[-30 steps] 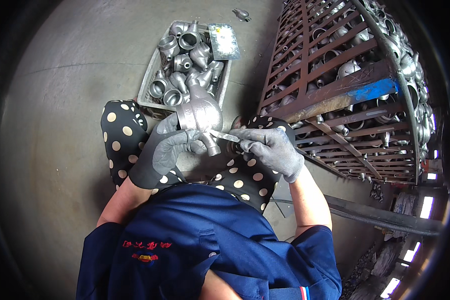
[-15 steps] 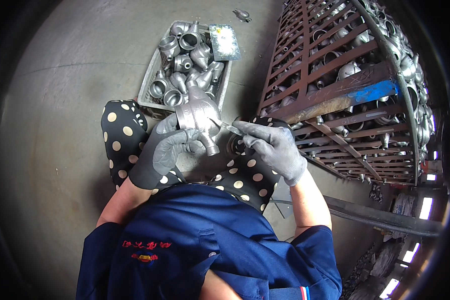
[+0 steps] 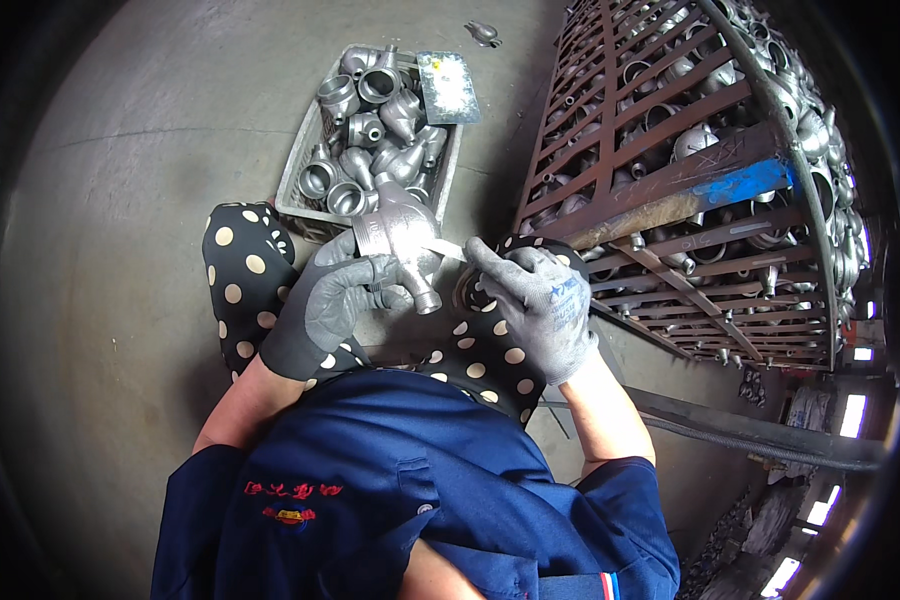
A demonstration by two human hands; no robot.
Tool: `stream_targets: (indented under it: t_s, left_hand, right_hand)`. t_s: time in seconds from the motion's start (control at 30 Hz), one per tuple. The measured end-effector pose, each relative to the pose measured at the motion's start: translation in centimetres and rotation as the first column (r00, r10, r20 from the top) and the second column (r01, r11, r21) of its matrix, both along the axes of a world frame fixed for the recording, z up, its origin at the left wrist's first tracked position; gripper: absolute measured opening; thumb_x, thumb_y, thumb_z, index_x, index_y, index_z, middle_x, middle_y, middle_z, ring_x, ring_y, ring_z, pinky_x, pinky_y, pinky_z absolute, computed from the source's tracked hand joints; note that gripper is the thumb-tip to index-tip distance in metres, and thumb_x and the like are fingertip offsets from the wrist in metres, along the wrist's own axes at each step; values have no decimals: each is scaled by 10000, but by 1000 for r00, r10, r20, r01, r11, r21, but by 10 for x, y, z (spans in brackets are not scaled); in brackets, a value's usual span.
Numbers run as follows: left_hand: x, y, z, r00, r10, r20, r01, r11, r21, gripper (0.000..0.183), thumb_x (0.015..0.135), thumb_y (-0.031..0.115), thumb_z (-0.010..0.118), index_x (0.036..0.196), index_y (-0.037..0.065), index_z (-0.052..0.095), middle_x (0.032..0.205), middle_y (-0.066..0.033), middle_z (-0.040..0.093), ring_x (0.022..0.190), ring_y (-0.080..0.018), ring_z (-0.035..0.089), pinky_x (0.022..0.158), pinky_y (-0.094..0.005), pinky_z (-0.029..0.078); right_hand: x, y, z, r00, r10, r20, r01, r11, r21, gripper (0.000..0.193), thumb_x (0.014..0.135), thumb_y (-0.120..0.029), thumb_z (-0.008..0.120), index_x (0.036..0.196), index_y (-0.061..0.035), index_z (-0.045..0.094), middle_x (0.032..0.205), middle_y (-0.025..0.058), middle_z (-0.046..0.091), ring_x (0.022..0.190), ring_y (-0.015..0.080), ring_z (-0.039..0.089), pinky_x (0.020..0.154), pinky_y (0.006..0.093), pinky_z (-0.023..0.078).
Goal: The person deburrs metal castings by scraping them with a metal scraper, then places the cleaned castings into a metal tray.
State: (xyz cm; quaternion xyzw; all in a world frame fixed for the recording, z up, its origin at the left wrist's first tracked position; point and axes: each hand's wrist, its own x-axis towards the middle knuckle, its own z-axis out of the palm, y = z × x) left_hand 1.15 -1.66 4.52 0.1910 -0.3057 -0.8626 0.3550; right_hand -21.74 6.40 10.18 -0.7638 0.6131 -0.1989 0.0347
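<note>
My left hand (image 3: 335, 300), in a grey glove, is closed around the lower side of a silver metal casting (image 3: 400, 228). This casting has a rounded body, a wide threaded mouth facing left and a narrow pipe stub pointing down toward me. In my right hand (image 3: 540, 305), also gloved, is a flat metal scraper (image 3: 444, 248), pinched under the forefinger. Its blade tip touches the right side of the casting's body. The handle is hidden inside my fingers. Both hands are above my knees.
Beyond the casting, a grey plastic crate (image 3: 454, 170) holds several similar castings, with a shiny plate (image 3: 448, 88) lying on its far right corner. A big rusty slatted bin (image 3: 670, 200) full of castings stands at right. One loose casting (image 3: 483, 34) lies on the floor.
My right hand has rolled over so that the back of the glove shows, and the scraper has turned, showing a bright flat face. The left hand and casting have barely moved.
</note>
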Motion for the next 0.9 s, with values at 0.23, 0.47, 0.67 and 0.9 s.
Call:
stream_targets:
  t_s: [0.23, 0.47, 0.67, 0.9]
  left_hand:
    - [0, 0, 7, 998, -59, -33, 60, 998, 24, 520, 858, 64, 528, 1356, -47, 429, 1077, -187, 650, 862, -253, 681, 717, -282, 543]
    - [-4, 3, 9, 999, -33, -25, 33, 999, 17, 491, 875, 66, 501, 1348, -51, 438, 1071, -181, 650, 890, -249, 672, 723, -279, 536]
    - [1, -2, 3, 995, -92, -31, 94, 992, 79, 481, 882, 42, 482, 1352, -50, 437, 1092, -178, 648, 902, -246, 673, 731, -298, 552]
    - [0, -2, -11, 991, 1, -132, 31, 970, 241, 455, 882, 25, 476, 1329, -55, 451, 1057, -217, 655, 899, -293, 680, 743, -348, 578]
  right_hand:
    - [-2, -2, -7, 1000, -24, 18, 25, 998, -65, 443, 731, -85, 737, 1163, -172, 695, 768, 85, 617, 680, 261, 614, 620, 352, 488]
    - [-5, -1, -13, 995, -4, 101, 0, 999, 39, 391, 795, -170, 695, 1180, -237, 677, 745, 61, 556, 675, 249, 607, 577, 368, 482]
    - [-1, 2, -9, 1000, 11, -3, -11, 999, 43, 406, 795, -170, 692, 1194, -236, 663, 738, 56, 551, 676, 240, 609, 572, 362, 488]
    - [4, 12, -20, 996, 9, -91, -12, 999, -34, 388, 806, -174, 678, 1190, -230, 662, 726, 48, 544, 700, 231, 612, 595, 368, 496]
